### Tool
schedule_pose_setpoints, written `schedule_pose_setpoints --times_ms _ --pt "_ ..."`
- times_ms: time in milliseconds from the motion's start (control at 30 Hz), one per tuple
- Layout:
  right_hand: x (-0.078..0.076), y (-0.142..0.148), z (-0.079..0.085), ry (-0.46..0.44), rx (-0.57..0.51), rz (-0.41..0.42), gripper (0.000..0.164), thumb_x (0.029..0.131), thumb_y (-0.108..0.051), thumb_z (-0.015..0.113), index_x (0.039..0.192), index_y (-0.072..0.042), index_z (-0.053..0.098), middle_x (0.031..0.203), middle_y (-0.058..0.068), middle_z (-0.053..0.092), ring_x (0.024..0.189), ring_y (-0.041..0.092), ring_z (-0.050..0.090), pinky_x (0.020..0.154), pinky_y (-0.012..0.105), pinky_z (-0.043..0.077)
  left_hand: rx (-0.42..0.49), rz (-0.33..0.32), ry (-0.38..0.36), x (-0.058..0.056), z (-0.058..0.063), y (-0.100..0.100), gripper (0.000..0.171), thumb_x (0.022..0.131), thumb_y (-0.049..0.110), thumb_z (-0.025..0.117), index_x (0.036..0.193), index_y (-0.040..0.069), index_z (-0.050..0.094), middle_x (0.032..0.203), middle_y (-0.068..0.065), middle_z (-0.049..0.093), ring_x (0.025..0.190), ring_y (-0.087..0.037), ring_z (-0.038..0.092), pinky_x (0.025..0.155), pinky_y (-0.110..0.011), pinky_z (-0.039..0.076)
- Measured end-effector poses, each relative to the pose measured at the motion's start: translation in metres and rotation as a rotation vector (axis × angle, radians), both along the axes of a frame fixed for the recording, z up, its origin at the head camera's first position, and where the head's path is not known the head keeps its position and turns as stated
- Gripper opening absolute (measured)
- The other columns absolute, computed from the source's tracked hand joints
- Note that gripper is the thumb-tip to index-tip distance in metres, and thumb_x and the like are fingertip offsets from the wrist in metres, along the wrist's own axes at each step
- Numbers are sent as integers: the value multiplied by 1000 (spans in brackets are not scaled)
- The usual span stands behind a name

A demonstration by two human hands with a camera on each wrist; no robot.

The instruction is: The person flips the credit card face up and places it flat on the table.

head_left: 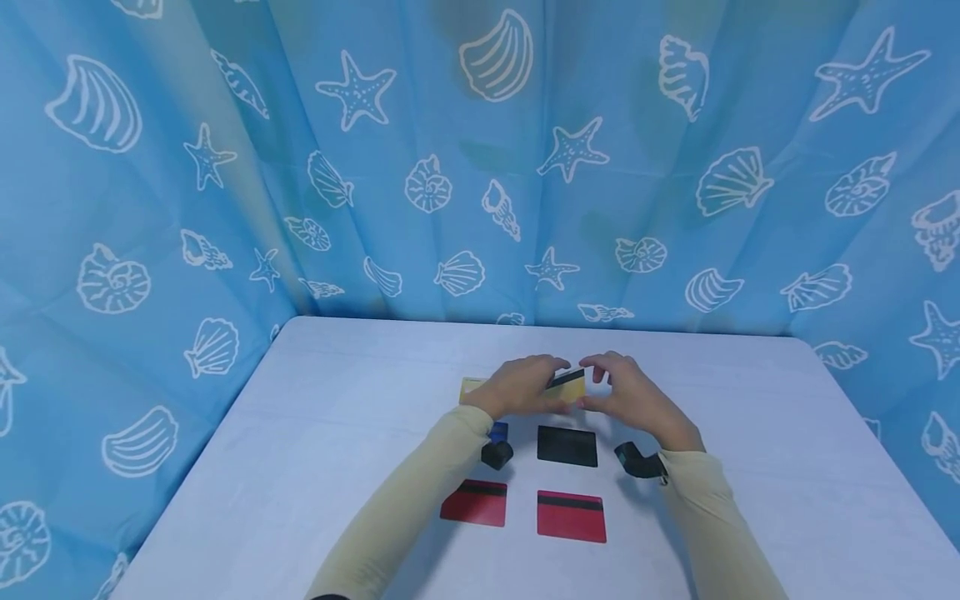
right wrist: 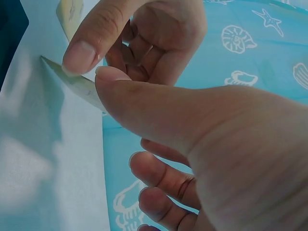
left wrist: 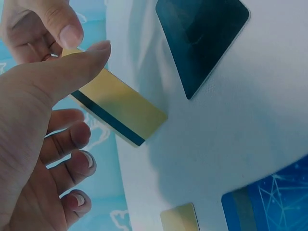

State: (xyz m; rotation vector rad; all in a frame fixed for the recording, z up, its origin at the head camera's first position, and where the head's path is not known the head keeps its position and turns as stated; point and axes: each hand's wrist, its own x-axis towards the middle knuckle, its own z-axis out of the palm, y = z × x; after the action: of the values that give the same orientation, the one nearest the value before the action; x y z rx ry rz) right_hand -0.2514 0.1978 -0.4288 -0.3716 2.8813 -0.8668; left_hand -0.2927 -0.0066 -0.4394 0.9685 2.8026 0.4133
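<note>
Over the far part of the table, both hands hold one gold card with a black stripe (head_left: pixel 567 386). My left hand (head_left: pixel 527 385) pinches it, thumb laid across its face and the other fingers curled behind. At the card's other end, the thumb and a finger of my right hand (head_left: pixel 636 398) grip its corner. The card is tilted above the tabletop in the left wrist view. Partly behind the left hand lies a second yellow card (head_left: pixel 470 385). A black card (head_left: pixel 567 447) lies below the hands, beside a blue card (left wrist: pixel 274 202) that the left wrist partly hides in the head view.
Two red cards with dark stripes, a left one (head_left: pixel 474 503) and a right one (head_left: pixel 572 517), lie nearer the front of the white table (head_left: pixel 337 400). A blue shell-patterned curtain (head_left: pixel 420 125) hangs behind. Dark wrist cameras stick out under both wrists.
</note>
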Motion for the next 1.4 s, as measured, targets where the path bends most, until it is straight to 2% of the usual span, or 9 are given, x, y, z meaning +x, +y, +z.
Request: schedule_pose_setpoints --times_ms 233,567,767,1000,1400 --pt "1 -1 3 13 -6 3 69 86 -28 85 144 -6 56 113 13 58 109 31 51 80 35 56 17 4 1 2 1 3 72 91 53 74 150 18 53 128 0 70 109 -13 67 97 -32 57" --pt "4 -4 6 41 -13 20 67 86 -26 86 142 -5 57 111 13 59 106 31 51 78 33 55 55 14 -27 5 0 5 73 92 54 73 152 20 49 134 0 68 113 -14 67 101 -36 56" --pt "5 -5 8 40 -14 20 68 86 -26 86 143 -5 56 111 14 58 106 31 51 75 31 54 66 15 -11 6 1 5 70 94 55 70 151 21 50 129 1 70 108 -12 68 97 -33 58" --pt "6 -2 10 -3 -18 18 87 80 -31 90 150 -4 47 117 18 58 111 36 51 73 31 56 50 3 7 5 4 5 68 93 48 74 150 19 51 120 1 72 100 -11 66 90 -28 58" --pt "3 1 8 -56 -12 4 88 78 -28 91 151 -5 47 120 19 58 112 37 52 74 33 57 77 1 5 4 5 5 71 91 51 76 149 19 52 112 1 71 93 -10 61 78 -23 54"
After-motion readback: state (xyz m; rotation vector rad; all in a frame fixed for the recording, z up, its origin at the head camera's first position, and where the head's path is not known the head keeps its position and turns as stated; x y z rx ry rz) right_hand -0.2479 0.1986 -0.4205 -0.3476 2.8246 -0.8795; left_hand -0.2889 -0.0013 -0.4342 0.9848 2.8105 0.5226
